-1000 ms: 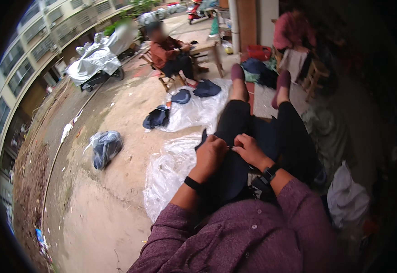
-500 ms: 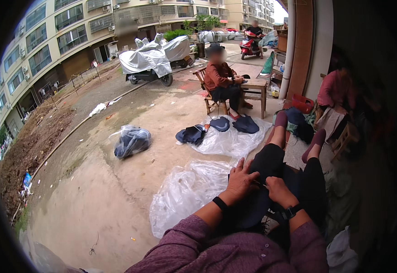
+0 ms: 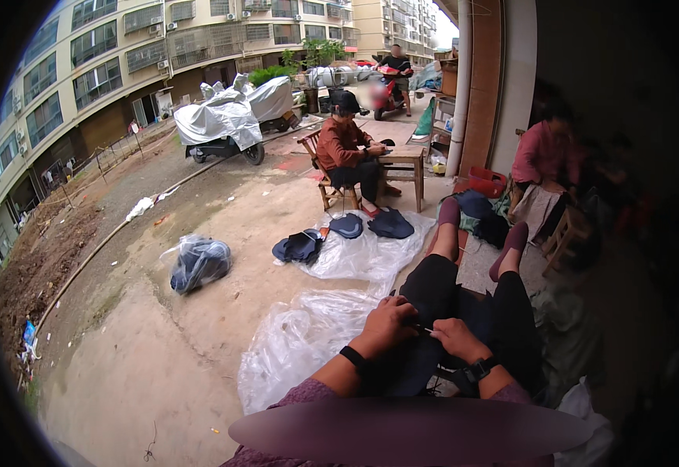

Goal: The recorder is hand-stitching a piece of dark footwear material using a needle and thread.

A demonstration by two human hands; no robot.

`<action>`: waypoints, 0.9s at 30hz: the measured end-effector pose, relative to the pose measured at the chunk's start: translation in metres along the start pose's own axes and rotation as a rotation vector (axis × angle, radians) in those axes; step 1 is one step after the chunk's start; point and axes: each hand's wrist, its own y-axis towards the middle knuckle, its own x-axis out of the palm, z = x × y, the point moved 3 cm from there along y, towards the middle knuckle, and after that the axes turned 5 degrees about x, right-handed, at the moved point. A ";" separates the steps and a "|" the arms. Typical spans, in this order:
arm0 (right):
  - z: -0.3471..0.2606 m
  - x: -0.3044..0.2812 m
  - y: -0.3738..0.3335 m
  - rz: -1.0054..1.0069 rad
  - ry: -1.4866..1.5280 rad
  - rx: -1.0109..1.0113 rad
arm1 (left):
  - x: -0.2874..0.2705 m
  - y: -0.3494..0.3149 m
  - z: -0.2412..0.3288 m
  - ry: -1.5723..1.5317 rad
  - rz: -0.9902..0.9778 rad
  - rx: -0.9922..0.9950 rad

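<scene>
Dark cloth seems pinched by the left hand, the right hand clasping a slim tool — if the cloth slides, the tool could jab the left.

- Lap cloth: dark navy.
- Wristband and watch: black.
- Sleeves: purple.
- Trousers: black.
- Shoes: maroon.
- Plastic sheet: clear, with whitish folds.
- Basket: bright red.
- Scooter cover: silver-grey.
- Seated co-worker's jacket: rust-brown.

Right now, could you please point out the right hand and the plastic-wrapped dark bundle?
Right hand (image 3: 459, 339), head view: back of the hand.
Plastic-wrapped dark bundle (image 3: 201, 265), head view: its middle.
</scene>
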 end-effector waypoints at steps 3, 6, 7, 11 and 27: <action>0.023 -0.013 -0.021 -0.022 -0.011 0.030 | -0.001 0.004 0.000 -0.021 -0.003 -0.018; 0.040 -0.031 -0.045 -0.043 0.057 0.122 | -0.003 0.009 -0.009 -0.048 -0.037 -0.067; 0.033 -0.033 -0.047 -0.011 0.097 0.085 | -0.001 0.008 -0.010 -0.048 -0.056 -0.072; 0.007 -0.039 -0.033 0.112 0.248 0.197 | 0.004 0.010 -0.004 -0.036 -0.054 -0.045; 0.000 0.025 0.011 0.223 1.527 0.278 | 0.008 0.002 -0.008 -0.040 -0.001 -0.022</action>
